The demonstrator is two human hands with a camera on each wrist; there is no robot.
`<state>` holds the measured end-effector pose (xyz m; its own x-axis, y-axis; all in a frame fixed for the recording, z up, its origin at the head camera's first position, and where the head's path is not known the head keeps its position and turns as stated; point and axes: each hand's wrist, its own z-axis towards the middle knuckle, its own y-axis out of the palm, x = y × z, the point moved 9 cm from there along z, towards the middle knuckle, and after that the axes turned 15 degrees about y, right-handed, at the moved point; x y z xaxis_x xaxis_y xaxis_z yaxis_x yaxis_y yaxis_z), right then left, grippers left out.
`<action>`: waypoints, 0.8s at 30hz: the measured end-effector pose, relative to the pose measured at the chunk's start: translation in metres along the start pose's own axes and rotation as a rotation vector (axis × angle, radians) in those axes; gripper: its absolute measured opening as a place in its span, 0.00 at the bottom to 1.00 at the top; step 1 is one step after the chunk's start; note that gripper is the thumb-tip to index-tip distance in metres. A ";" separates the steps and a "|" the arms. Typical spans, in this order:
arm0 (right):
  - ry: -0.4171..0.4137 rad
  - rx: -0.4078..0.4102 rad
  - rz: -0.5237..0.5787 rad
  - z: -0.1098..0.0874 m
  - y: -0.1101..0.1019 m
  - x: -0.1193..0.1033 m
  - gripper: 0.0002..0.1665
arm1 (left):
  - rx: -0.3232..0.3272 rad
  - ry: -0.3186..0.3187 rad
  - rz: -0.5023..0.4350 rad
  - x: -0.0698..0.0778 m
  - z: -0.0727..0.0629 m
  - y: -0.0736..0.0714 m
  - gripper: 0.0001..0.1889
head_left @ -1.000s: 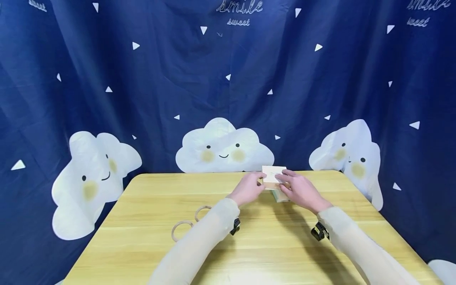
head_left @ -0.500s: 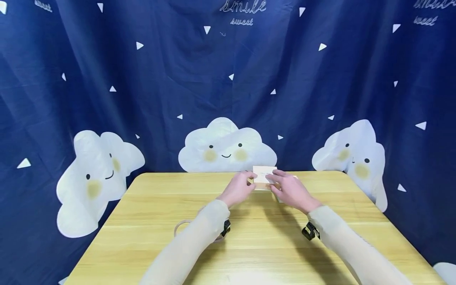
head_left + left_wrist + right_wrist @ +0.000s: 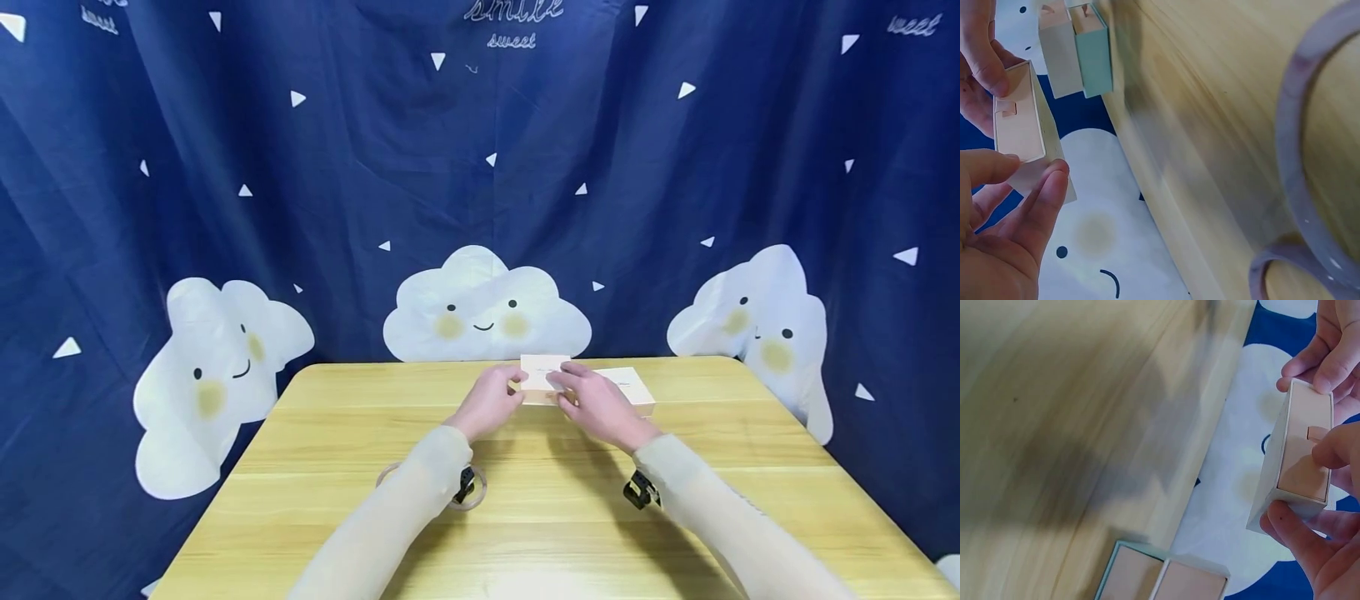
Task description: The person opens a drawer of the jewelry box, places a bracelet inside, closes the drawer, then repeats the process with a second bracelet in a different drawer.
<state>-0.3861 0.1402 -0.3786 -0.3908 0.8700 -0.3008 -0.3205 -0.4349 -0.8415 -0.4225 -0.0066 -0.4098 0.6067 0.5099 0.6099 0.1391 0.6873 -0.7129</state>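
Observation:
Near the table's far edge, my two hands hold a small white drawer box (image 3: 542, 367) between them. Its pink drawer front (image 3: 1019, 128) faces my body, flush with the sleeve, with a short ribbon tab (image 3: 1006, 108). My left hand (image 3: 486, 404) pinches the left end with thumb and fingers. At the other end, my right hand (image 3: 602, 408) grips the box, its thumb (image 3: 1334, 450) on the pink front beside the tab. A white box (image 3: 1060, 53) lies flat on top of a mint green box (image 3: 1094, 59), to the right of the held one.
Two pale mauve bangles lie on the wooden table (image 3: 555, 533) by my left forearm; the nearer-seen bangle (image 3: 1300, 175) overlaps the smaller-looking bangle (image 3: 1272, 253) in the left wrist view. A blue curtain (image 3: 487, 200) with clouds hangs behind the table.
Both hands have moved left with the held box, uncovering the stacked white box. My left forearm now covers more of the bangles. The head view has turned slightly left.

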 end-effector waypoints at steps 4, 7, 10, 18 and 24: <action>-0.001 -0.015 0.010 -0.001 0.004 -0.004 0.22 | -0.006 0.016 0.026 -0.002 -0.003 -0.002 0.18; 0.009 -0.033 0.012 -0.001 0.008 -0.006 0.22 | -0.011 0.036 0.042 -0.002 -0.004 -0.003 0.17; 0.010 -0.046 0.014 -0.001 0.012 -0.009 0.22 | -0.019 0.049 0.047 -0.005 -0.004 -0.003 0.17; -0.012 -0.063 0.044 -0.001 0.024 -0.015 0.22 | -0.043 0.014 0.016 -0.021 -0.007 0.000 0.13; -0.018 -0.075 0.025 0.001 0.040 -0.016 0.21 | -0.068 -0.003 0.074 -0.029 -0.011 0.000 0.12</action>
<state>-0.3938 0.1081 -0.4066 -0.4137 0.8542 -0.3149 -0.2448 -0.4376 -0.8652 -0.4318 -0.0275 -0.4314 0.6149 0.5594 0.5559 0.1469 0.6113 -0.7776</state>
